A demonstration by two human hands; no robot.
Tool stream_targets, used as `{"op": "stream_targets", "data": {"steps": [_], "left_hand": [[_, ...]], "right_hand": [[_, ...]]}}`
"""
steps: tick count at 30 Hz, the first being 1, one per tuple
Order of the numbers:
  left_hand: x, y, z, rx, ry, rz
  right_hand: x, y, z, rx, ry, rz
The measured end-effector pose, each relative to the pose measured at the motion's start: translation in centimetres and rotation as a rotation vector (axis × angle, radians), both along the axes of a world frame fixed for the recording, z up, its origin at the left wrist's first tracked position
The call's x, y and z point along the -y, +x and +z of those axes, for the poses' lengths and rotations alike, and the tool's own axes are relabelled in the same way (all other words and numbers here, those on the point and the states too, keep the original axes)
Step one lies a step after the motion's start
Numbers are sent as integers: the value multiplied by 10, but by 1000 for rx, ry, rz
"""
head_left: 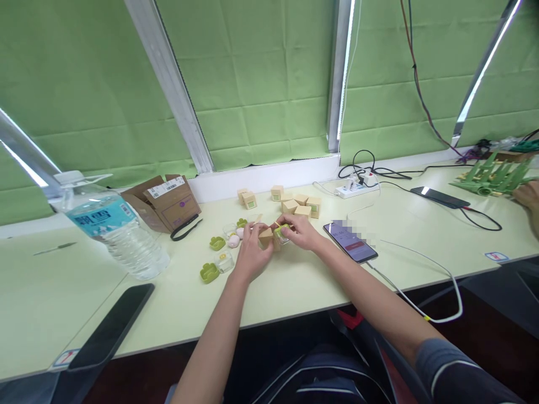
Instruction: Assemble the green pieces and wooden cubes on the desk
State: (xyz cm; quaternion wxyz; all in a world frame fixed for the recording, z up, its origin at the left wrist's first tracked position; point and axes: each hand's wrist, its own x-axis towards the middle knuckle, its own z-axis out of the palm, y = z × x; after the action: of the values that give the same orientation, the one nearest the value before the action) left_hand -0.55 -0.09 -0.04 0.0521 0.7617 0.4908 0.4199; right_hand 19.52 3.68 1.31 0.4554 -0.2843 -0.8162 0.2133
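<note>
My left hand [254,253] is closed around a small tan cardboard box [265,237] just above the table. Beside it, my right hand [301,231] grips a small clear container with a green top [281,233], close against the box. Left of my hands lie a green flower-shaped piece [209,272], another green piece [217,243], a clear cup [224,261] and a pale pink rounded piece [233,240]. Several small tan boxes [302,211] are grouped just beyond my right hand. Two more tan boxes [249,200] sit farther back.
A large water bottle [122,235] and an open brown carton [168,205] stand at left. One dark phone [113,322] lies front left, a lit phone [350,241] right with a white cable [457,292]. A power strip [357,189] is behind. Another person's hand [528,197] shows far right.
</note>
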Motion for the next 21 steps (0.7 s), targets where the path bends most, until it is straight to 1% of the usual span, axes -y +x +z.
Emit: {"op": "stream_targets", "data": {"steps": [4, 7, 12, 21], "left_hand": [[-2, -1, -1, 23, 29, 0], [-7, -3, -3, 33, 47, 13], [-11, -5, -7, 25, 49, 1], [-10, -2, -4, 32, 46, -44]], "right_hand": [[0, -1, 0, -12, 40, -20], [0, -2, 0, 8, 43, -36], [1, -6, -1, -16, 8, -63], [-1, -10, -5, -137, -67, -114]]}}
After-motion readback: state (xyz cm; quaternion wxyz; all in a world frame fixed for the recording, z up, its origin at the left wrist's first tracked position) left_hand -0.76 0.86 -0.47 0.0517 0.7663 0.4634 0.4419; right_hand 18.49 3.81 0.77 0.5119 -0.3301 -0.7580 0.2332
